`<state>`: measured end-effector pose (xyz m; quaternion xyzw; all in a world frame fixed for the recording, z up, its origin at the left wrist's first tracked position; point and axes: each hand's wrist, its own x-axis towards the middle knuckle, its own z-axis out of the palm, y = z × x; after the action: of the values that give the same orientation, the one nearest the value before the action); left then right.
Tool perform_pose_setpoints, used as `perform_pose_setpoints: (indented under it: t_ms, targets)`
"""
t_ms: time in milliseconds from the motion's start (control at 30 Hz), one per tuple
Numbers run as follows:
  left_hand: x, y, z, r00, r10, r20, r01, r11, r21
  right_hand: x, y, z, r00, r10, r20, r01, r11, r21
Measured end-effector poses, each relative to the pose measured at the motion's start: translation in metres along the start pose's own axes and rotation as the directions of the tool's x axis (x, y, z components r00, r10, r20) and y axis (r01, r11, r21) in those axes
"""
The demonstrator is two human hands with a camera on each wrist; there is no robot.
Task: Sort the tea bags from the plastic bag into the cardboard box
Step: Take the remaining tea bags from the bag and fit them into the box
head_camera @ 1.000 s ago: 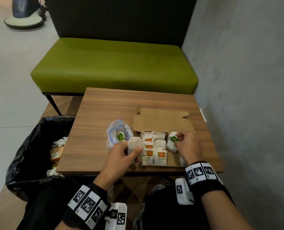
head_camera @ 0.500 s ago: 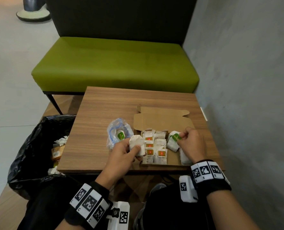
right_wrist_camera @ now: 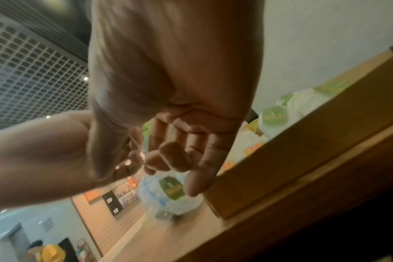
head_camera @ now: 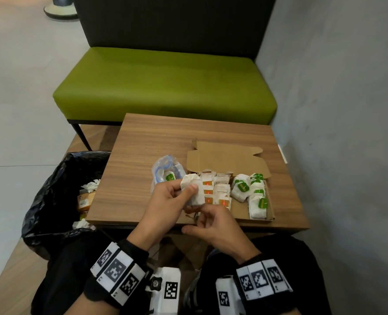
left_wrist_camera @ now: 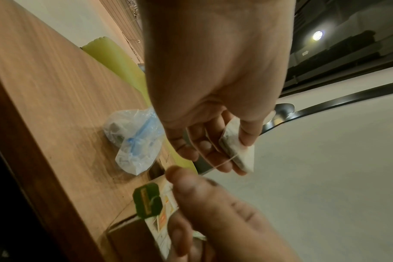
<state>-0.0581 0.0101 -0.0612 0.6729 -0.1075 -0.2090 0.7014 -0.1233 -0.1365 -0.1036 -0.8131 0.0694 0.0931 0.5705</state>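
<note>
Black wristbands (head_camera: pixel 118 276), checkered markers, white cameras (head_camera: pixel 168 289)

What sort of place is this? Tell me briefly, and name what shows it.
Probably a lounge or break area in an office or public building: a green padded bench against a dark panel, a low wooden table by a bare concrete wall, and a bin with a black liner.

White tea bag (head_camera: pixel 191 189) held above open cardboard box (head_camera: pixel 227 162), plastic bag (head_camera: pixel 165 171) beside, seemingly near-empty
</note>
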Motion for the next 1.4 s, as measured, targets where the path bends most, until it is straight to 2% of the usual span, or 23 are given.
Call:
perform_pose_setpoints:
  t_ms: [133,233,367,500,733,1000,1100,1233,1400]
  targets:
    - [-0.007,0.003,-0.001,0.999,0.011,-0.031,-0.011,1.0,-0.019,0.004,0.015,0.014,0.996,-0.005,-0.091,-0.002,0.997,-0.078]
    - [-0.011,0.0,-0.005,0.997,0.013,-0.08,-0.013,1.0,-0.01,-0.001,0.018,0.014,0.995,0.002,-0.105,-0.011,0.996,-0.091]
    - [-0.021,-0.006,-0.007,0.995,0.003,-0.099,-0.001,1.0,0.018,-0.009,0.013,0.012,0.989,0.066,-0.13,-0.054,0.994,0.097]
    - [-0.035,-0.006,-0.002,0.996,-0.009,-0.089,0.011,1.0,0.017,-0.012,0.004,0.008,0.974,0.115,-0.193,-0.044,0.94,0.337]
    - [-0.051,-0.013,0.007,0.995,-0.089,-0.035,0.091,0.994,0.053,-0.016,-0.016,0.0,0.952,0.125,-0.28,0.035,0.863,0.504]
    - [-0.056,-0.013,0.013,0.977,-0.203,-0.062,0.205,0.978,0.03,-0.029,-0.025,-0.006,0.941,0.057,-0.335,0.121,0.864,0.489]
    - [-0.057,-0.013,0.015,0.968,-0.248,-0.049,0.248,0.969,-0.004,-0.038,-0.023,-0.009,0.945,-0.016,-0.325,0.179,0.86,0.478]
    - [-0.057,-0.016,0.016,0.949,-0.313,-0.029,0.312,0.95,-0.032,-0.05,-0.021,-0.014,0.939,-0.168,-0.299,0.276,0.888,0.368]
    - [-0.057,-0.017,0.016,0.936,-0.351,0.017,0.352,0.935,-0.036,-0.055,-0.012,-0.016,0.953,-0.195,-0.232,0.25,0.938,0.239]
